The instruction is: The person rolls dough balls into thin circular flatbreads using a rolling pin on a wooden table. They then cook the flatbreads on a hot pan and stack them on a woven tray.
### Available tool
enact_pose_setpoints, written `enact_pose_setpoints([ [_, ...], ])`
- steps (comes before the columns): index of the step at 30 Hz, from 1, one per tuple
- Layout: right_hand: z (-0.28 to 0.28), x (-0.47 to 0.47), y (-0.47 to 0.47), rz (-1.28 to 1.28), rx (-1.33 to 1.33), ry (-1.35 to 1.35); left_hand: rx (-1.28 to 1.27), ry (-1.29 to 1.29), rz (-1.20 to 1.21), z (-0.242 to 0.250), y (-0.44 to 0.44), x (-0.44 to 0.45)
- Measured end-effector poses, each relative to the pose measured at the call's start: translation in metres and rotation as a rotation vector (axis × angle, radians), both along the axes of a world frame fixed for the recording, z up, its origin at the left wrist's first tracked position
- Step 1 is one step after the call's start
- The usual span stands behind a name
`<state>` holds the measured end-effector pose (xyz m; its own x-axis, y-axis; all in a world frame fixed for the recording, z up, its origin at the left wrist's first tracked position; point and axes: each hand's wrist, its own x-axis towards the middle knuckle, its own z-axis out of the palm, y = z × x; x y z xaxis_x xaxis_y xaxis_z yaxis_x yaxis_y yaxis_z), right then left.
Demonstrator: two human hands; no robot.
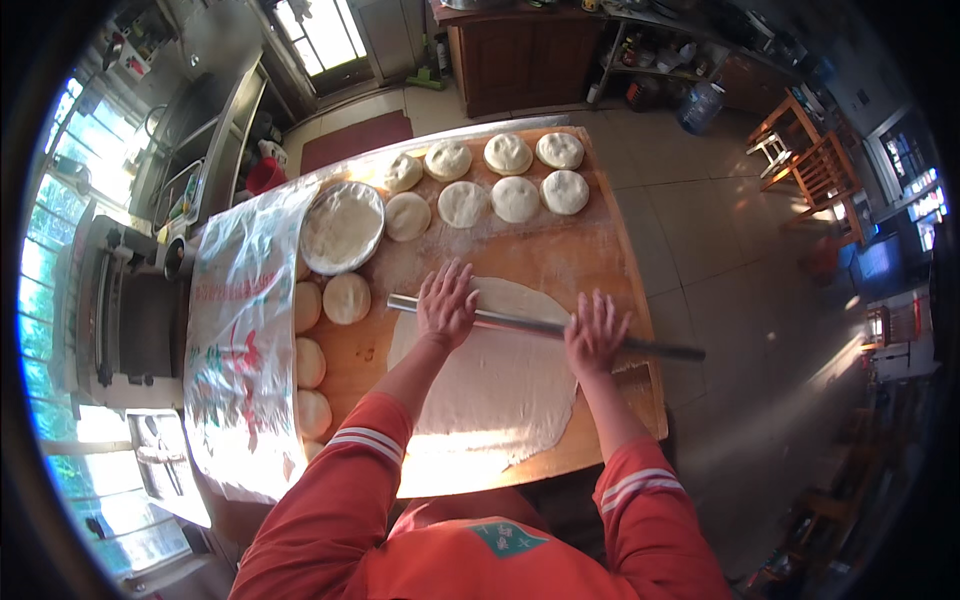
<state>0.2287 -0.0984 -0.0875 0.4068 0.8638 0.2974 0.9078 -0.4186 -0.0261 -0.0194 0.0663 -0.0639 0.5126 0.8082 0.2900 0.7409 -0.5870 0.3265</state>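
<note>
A wide, thin sheet of dough [487,382] lies on the wooden board [622,285] in front of me. Across its far part runs a long metal rolling pin [517,322], slanting down to the right, with its right end past the board's edge. My left hand [447,304] presses flat on the pin near its left end, fingers stretched forward. On the pin further right rests my right hand [598,334], palm down with its fingers spread. Neither hand's fingers are wrapped around the pin.
Several round dough pieces [515,199] stand in two rows at the far edge. A bowl of flour [342,229] sits left, beside a single dough round [346,298]. A printed plastic sheet [244,322] partly covers more rounds [310,363]. Strong sunlight hits the near edge.
</note>
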Motion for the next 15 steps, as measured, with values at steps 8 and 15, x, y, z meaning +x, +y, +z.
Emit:
enact_pose_setpoints([
  [8, 0.012, 0.008, 0.103, -0.087, -0.007, -0.001, -0.049, 0.015, 0.075, 0.008, 0.058, 0.041],
  [15, 0.038, -0.012, -0.139, -0.101, -0.085, 0.166, -0.158, 0.161, 0.091, -0.010, -0.083, -0.094],
])
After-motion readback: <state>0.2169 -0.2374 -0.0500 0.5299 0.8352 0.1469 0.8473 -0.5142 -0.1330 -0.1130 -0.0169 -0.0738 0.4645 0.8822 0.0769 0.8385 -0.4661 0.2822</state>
